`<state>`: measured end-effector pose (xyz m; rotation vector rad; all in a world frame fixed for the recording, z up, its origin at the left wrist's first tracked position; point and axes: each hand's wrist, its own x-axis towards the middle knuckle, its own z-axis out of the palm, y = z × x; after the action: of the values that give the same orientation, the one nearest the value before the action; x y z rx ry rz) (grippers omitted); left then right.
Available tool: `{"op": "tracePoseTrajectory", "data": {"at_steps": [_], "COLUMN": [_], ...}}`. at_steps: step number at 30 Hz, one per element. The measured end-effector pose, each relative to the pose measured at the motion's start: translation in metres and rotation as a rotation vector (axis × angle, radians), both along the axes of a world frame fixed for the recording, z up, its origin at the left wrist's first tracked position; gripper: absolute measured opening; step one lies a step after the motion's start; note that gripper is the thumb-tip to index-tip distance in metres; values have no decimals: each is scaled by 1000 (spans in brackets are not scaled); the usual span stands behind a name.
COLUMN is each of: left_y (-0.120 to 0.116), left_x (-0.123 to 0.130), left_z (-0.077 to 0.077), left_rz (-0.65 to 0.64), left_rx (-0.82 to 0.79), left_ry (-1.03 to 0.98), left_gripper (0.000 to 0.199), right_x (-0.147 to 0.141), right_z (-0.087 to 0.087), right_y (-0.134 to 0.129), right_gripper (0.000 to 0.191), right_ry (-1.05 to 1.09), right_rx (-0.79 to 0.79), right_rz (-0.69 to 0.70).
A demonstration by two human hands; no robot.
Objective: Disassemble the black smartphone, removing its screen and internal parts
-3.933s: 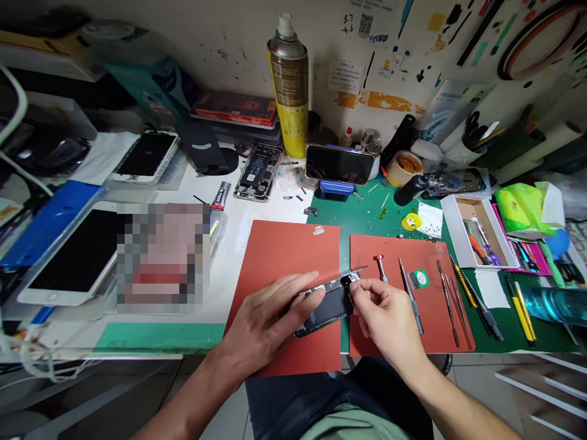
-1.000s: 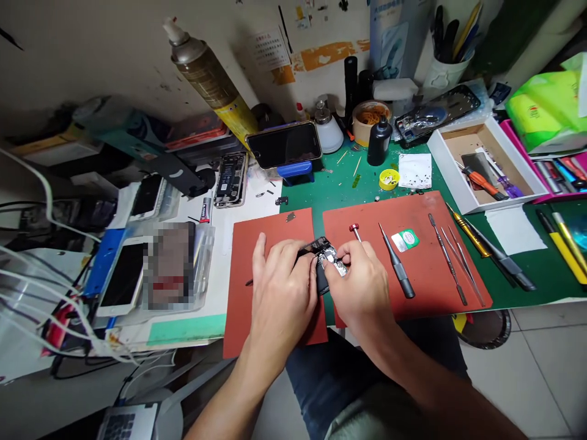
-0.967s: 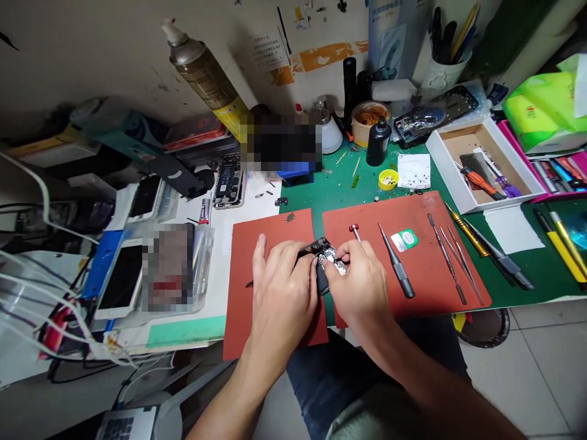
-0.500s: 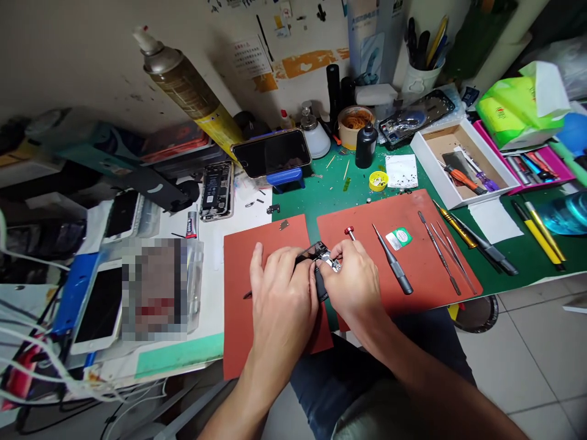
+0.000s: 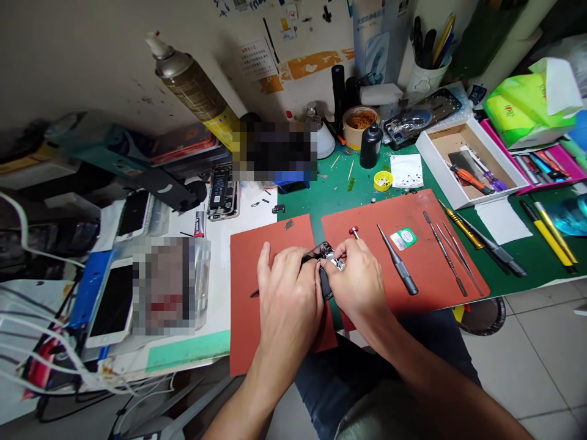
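Observation:
An opened phone (image 5: 326, 285) with bare metal parts at its upper end lies tilted between my hands, over the gap between two red-brown mats. My left hand (image 5: 290, 290) covers its left side and grips it, the fingers hiding much of it. At the upper right end, my right hand (image 5: 360, 275) pinches the phone's metal parts with thumb and forefinger. Just above that hand stands a red-capped screwdriver (image 5: 353, 231). A dark thin tool tip (image 5: 255, 293) pokes out left of my left hand. A small metal plate (image 5: 288, 225) rests on the left mat (image 5: 245, 269).
On the right mat (image 5: 440, 269) are a grey pointed tool (image 5: 398, 260), a green-white tag (image 5: 403, 239) and tweezers (image 5: 461, 260). A white box (image 5: 498, 177) of tools stands behind. At the left are an opened phone (image 5: 223, 192), a white phone (image 5: 110, 304) and cables.
The whole view has shifted slightly, so the desk and hands appear a little farther right. Both hands keep nearly the same hold on the phone.

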<state>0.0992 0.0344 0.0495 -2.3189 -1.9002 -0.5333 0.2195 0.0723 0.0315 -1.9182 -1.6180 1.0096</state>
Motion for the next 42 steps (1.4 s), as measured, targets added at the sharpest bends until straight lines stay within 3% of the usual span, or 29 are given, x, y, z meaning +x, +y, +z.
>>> {"op": "tracePoseTrajectory", "data": {"at_steps": [20, 32, 36, 42], "left_y": [-4, -6, -6, -6], "left_x": [3, 1, -2, -4], "left_z": [-2, 0, 0, 1], "left_rz": [5, 0, -2, 4], "left_rx": [-4, 14, 19, -12], "left_ry": [34, 48, 29, 9], "left_gripper": [22, 20, 20, 21], "right_x": [-3, 5, 9, 15], "right_z": [6, -5, -6, -6], "right_y": [6, 1, -10, -14], "right_gripper": [16, 17, 16, 30], "right_ry": [-41, 53, 118, 99], "right_rx": [-70, 45, 159, 325], "right_rz": [-10, 1, -22, 196]}}
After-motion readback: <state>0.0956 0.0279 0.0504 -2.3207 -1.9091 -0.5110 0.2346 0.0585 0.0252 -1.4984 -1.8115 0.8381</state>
